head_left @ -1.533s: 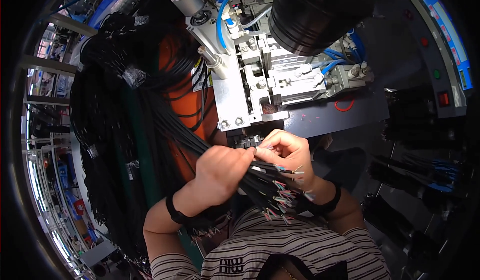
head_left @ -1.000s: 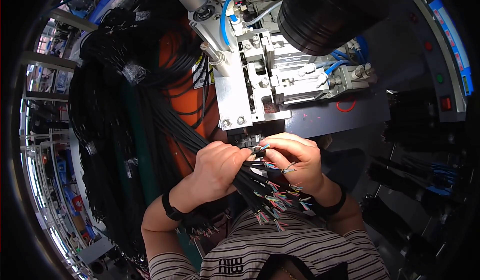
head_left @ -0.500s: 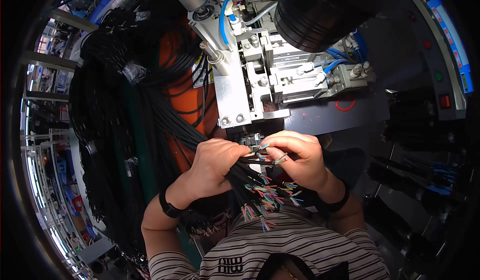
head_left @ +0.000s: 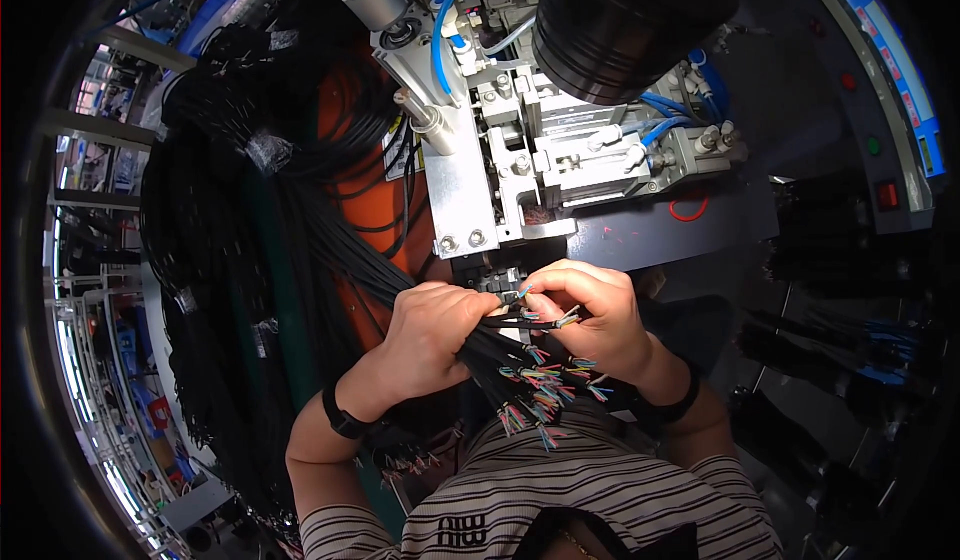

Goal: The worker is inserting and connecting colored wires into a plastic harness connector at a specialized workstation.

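My left hand (head_left: 432,332) is closed round a bundle of black cables (head_left: 490,358), its thumb and forefinger pinching one cable near its stripped end. Fanned out below my hands are the bundle's ends, thin coloured wires (head_left: 545,385) in red, blue, green, yellow and white. My right hand (head_left: 597,312) pinches the small coloured wires (head_left: 524,292) at the end of the singled-out cable, just in front of the machine. Another cable end with bare wires (head_left: 568,318) lies against the right fingers. The exact grip at the fingertips is too small to make out.
Ahead stands a metal machine (head_left: 560,160) with pneumatic cylinders and blue hoses, a black cylindrical part (head_left: 630,30) above it. Large black cable bundles (head_left: 240,210) hang at the left over an orange surface (head_left: 400,225). A control panel (head_left: 880,140) with buttons is at the right.
The coloured wire ends below my hands have shifted slightly to the right and up. Both hands keep their grip almost in place, and the machine appears slightly farther left.
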Available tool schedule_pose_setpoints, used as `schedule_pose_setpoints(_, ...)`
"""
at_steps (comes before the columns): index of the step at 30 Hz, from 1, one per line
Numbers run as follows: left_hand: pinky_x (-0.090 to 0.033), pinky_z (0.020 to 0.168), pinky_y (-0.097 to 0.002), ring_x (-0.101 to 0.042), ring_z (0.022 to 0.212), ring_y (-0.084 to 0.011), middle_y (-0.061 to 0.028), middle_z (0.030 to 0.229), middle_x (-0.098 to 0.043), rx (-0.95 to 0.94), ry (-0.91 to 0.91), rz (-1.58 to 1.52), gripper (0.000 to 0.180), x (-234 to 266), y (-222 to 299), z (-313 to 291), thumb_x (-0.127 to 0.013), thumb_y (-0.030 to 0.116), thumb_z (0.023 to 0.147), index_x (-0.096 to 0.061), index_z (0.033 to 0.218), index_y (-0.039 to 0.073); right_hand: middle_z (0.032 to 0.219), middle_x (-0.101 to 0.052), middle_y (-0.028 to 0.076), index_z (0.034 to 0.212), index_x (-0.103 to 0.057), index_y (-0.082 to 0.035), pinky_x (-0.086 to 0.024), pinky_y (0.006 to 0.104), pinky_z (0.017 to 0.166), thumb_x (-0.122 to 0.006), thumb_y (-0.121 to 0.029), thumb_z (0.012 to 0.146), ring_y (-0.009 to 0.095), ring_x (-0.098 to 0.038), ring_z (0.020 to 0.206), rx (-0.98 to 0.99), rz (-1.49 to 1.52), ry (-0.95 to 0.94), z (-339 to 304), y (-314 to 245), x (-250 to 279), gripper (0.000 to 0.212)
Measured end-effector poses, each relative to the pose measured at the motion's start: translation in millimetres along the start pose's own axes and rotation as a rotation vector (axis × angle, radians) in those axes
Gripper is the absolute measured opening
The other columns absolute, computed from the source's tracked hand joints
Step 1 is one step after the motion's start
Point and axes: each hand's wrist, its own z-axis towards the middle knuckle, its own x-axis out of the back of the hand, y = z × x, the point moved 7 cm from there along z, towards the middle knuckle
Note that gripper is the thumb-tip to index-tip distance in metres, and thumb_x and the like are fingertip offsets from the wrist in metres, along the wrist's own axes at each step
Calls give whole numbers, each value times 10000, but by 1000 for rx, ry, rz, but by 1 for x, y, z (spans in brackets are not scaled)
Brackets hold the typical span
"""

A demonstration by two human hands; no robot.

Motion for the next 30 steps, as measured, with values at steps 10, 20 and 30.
schedule_pose_setpoints(10,-420,573,-334,-578,623,-228,-58,713,-565,-71,46,185,333,-5,9,-1,-719,122,699,-585,983,11,900,-681,101,944,-658,54,-529,208,585,-656,42,870,85,-641,705,-41,-27,-5,0,3,-1,75)
schedule_pose_setpoints(20,-424,539,-335,-562,564,-233,-65,678,-566,-103,125,376,273,-9,13,-7,-719,115,736,-583,947,8,897,-687,87,1021,-629,61,-521,204,638,-597,39,916,79,-636,725,-695,763,-50,-10,39,-21,112)
schedule_pose_setpoints(30,-427,542,-342,-567,564,-228,-58,679,-571,-55,150,266,282,-7,9,-5,-725,170,703,-577,900,32,926,-697,56,994,-645,66,-458,190,512,-673,3,870,30,-592,634,282,-146,181,-9,-9,-9,142)
